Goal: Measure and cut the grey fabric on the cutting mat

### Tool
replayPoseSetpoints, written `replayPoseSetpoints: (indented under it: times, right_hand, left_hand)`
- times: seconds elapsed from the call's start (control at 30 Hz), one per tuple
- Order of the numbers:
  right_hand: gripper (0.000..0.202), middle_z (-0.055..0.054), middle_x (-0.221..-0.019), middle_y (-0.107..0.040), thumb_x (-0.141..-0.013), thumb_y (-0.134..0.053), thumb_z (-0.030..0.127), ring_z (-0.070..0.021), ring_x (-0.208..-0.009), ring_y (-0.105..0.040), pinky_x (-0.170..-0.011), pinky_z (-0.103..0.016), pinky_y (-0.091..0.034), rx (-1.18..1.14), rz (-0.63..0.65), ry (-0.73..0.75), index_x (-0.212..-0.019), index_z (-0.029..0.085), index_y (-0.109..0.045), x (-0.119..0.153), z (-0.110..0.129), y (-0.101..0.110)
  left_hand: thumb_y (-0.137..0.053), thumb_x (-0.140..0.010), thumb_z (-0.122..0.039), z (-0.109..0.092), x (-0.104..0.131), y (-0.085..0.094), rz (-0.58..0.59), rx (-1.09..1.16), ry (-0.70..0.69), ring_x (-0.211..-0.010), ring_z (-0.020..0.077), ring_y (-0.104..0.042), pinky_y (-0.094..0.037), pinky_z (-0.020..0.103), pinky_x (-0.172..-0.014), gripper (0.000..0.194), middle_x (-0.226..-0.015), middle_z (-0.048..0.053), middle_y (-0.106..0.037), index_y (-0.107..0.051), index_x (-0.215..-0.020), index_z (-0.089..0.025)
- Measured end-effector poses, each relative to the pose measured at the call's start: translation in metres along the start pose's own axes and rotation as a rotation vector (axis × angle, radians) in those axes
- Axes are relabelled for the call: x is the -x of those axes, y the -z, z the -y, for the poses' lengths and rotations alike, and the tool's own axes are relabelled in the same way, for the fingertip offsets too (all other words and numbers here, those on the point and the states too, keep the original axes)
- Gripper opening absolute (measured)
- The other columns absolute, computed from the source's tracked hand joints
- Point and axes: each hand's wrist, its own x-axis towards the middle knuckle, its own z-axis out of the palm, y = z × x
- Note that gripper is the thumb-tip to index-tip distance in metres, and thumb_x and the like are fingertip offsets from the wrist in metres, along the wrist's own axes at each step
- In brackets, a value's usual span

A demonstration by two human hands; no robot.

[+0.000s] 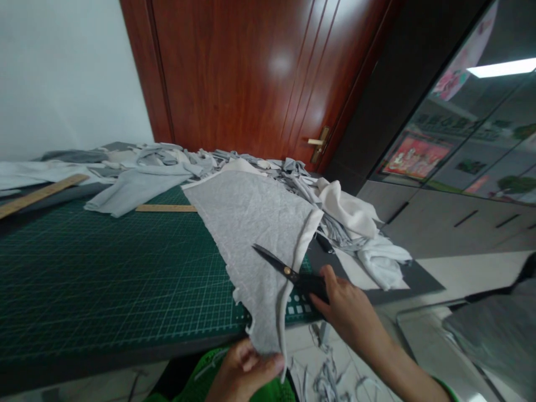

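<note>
A light grey fabric piece (255, 223) with a pale rolled border lies across the green cutting mat (125, 268), its narrow end hanging over the table's front edge. My left hand (247, 368) pinches that narrow end between thumb and fingers. Black scissors (287, 270) rest over the fabric near its right border, blades closed and pointing up and left. My right hand (341, 296) is wrapped round their handles, at the right of the fabric.
Grey and white cloth pieces (157, 181) are heaped along the table's back and right side. Wooden rulers (165, 207) lie at the left and behind the fabric. Beyond stand a brown door (234, 72) and a cabinet (460, 218). Scraps (329, 379) litter the floor.
</note>
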Motion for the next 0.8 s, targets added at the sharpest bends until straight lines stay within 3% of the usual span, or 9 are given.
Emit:
replayPoseSetpoints:
  times: [0.2, 0.3, 0.4, 0.53, 0.8]
  right_hand:
    - [0.018, -0.017, -0.084, -0.072, -0.079, -0.062, 0.015, -0.0344, -0.088, -0.068, -0.078, -0.042, -0.048, 0.136, -0.014, 0.137, -0.095, 0.009, -0.064, -0.001, -0.006, 0.011]
    - [0.015, -0.017, -0.087, -0.073, -0.074, -0.057, 0.013, -0.0355, -0.093, -0.066, -0.083, -0.045, -0.046, 0.122, 0.044, 0.161, -0.087, 0.011, -0.066, -0.004, -0.011, 0.014]
    - [0.022, -0.019, -0.09, -0.072, -0.068, -0.054, 0.009, -0.0337, -0.094, -0.065, -0.079, -0.04, -0.044, 0.097, 0.13, 0.122, -0.086, 0.009, -0.066, -0.009, -0.011, 0.019]
    - [0.026, -0.019, -0.087, -0.071, -0.066, -0.058, 0.016, -0.03, -0.083, -0.066, -0.066, -0.032, -0.04, 0.012, 0.226, 0.024, -0.089, 0.009, -0.066, -0.016, -0.012, 0.021]
    - [0.005, -0.005, -0.064, -0.063, -0.069, -0.054, 0.016, -0.0193, -0.062, -0.058, -0.055, -0.029, -0.029, -0.175, 0.149, -0.052, -0.066, 0.019, -0.058, -0.013, -0.025, 0.007]
  left_hand:
    - [-0.094, -0.037, -0.053, -0.002, -0.001, -0.001, -0.004, -0.065, -0.003, -0.096, 0.0353, -0.07, -0.048, 0.041, -0.093, 0.059, -0.078, 0.01, -0.077, -0.077, -0.079, -0.015]
    - [-0.094, -0.038, -0.053, -0.001, 0.0, -0.002, -0.006, -0.058, -0.005, -0.099, 0.0355, -0.069, -0.048, 0.04, -0.094, 0.059, -0.079, 0.01, -0.077, -0.077, -0.08, -0.015]
    - [-0.094, -0.039, -0.051, 0.0, -0.001, -0.002, 0.017, -0.041, -0.007, -0.097, 0.035, -0.07, -0.048, 0.04, -0.094, 0.059, -0.081, 0.011, -0.077, -0.078, -0.082, -0.014]
    - [-0.096, -0.037, -0.046, 0.002, -0.004, -0.002, -0.002, -0.001, 0.009, -0.096, 0.0344, -0.071, -0.048, 0.039, -0.095, 0.058, -0.078, 0.011, -0.077, -0.078, -0.081, -0.013]
    - [-0.095, -0.035, -0.05, 0.001, -0.003, -0.004, 0.007, -0.011, -0.009, -0.099, 0.0352, -0.07, -0.049, 0.038, -0.093, 0.06, -0.077, 0.011, -0.077, -0.077, -0.08, -0.013]
